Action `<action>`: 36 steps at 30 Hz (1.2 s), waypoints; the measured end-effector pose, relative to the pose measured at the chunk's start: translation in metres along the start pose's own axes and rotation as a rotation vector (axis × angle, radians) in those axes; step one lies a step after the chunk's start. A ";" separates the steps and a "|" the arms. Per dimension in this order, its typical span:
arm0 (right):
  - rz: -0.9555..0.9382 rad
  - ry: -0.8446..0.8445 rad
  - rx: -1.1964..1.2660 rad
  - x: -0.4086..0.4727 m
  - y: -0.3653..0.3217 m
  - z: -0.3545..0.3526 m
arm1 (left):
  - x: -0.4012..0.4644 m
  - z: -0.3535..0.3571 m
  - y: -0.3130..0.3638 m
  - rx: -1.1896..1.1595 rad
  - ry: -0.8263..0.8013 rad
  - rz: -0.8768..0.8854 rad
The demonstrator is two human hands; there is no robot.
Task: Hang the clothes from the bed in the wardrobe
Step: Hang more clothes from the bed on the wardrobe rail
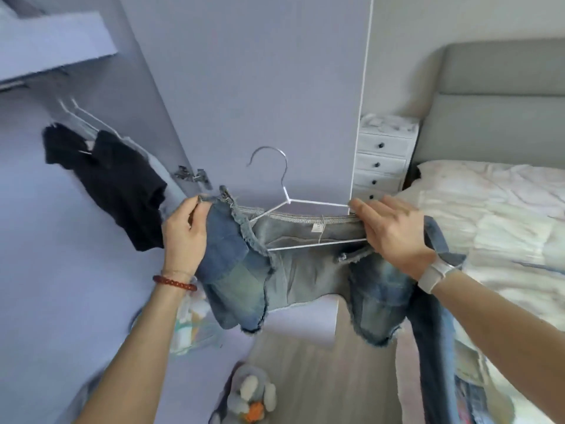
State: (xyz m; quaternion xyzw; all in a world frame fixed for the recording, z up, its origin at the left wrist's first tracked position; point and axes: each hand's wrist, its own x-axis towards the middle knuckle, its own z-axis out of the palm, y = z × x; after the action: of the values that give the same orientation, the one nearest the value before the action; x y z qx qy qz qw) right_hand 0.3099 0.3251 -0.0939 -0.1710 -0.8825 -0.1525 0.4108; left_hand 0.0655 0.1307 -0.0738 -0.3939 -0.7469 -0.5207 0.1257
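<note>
A frayed denim garment (293, 270) is held up in front of a lilac wardrobe door (244, 87), draped over a white wire hanger (286, 206) whose metal hook points upward. The garment's left shoulder is gripped by the left hand (185, 231), its fingers curled round the cloth. The right end of the hanger and the denim there are grasped by the right hand (394, 234), fingers closed over both. A denim sleeve is seen trailing down at the near right. Black clothing (116, 182) is hung in the open wardrobe at the left. The bed (504, 209) lies to the right, and a white drawer unit (382, 160) is placed beside it
</note>
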 end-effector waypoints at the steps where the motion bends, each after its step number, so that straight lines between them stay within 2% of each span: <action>1: -0.025 0.011 0.012 0.011 -0.004 0.006 | 0.005 -0.009 0.000 0.005 0.022 -0.014; 4: 0.025 0.081 0.068 0.044 -0.017 0.025 | 0.009 -0.035 0.006 -0.010 0.033 -0.021; 6: 0.091 0.132 0.130 0.060 -0.029 0.037 | 0.002 -0.051 0.007 -0.007 -0.157 -0.004; 8: 0.125 0.150 0.233 0.066 -0.041 0.050 | -0.009 -0.064 0.005 0.078 -0.473 -0.041; 9: 0.119 0.154 0.288 0.068 -0.046 0.056 | -0.013 -0.070 0.004 0.145 -0.524 -0.049; 10: 0.094 0.161 0.334 0.070 -0.050 0.061 | -0.013 -0.076 0.001 0.208 -0.444 -0.033; 12: 0.024 0.163 0.401 0.076 -0.058 0.068 | -0.010 -0.086 -0.005 0.411 -0.145 0.036; 13: -0.004 0.167 0.430 0.080 -0.061 0.071 | -0.009 -0.089 -0.005 0.524 -0.079 0.059; 15: -0.042 0.177 0.487 0.089 -0.068 0.076 | -0.008 -0.090 -0.010 0.601 -0.181 0.038; 17: -0.070 0.172 0.547 0.096 -0.075 0.081 | -0.015 -0.086 -0.013 0.503 -0.279 -0.077; 19: -0.090 0.140 0.603 0.102 -0.079 0.086 | -0.024 -0.085 -0.018 0.408 -0.202 -0.162; 21: -0.065 0.070 0.664 0.105 -0.084 0.092 | -0.031 -0.084 -0.021 0.371 -0.021 -0.213; 24: 0.051 -0.080 0.754 0.101 -0.095 0.102 | -0.038 -0.084 -0.015 0.487 0.179 -0.228; 29: 0.223 -0.176 0.806 0.072 -0.116 0.115 | -0.056 -0.106 -0.010 0.615 0.308 -0.222; 33: 0.284 -0.176 0.696 0.077 -0.157 0.120 | -0.076 -0.126 -0.014 0.660 0.343 -0.264; 36: 0.263 -0.347 0.852 0.089 -0.182 0.121 | -0.094 -0.144 -0.020 0.764 0.355 -0.202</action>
State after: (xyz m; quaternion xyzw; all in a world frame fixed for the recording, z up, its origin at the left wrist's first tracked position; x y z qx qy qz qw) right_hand 0.0968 0.2272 -0.1225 -0.1208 -0.8927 0.3070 0.3069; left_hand 0.0809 -0.0414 -0.0816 -0.1482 -0.8877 -0.2762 0.3374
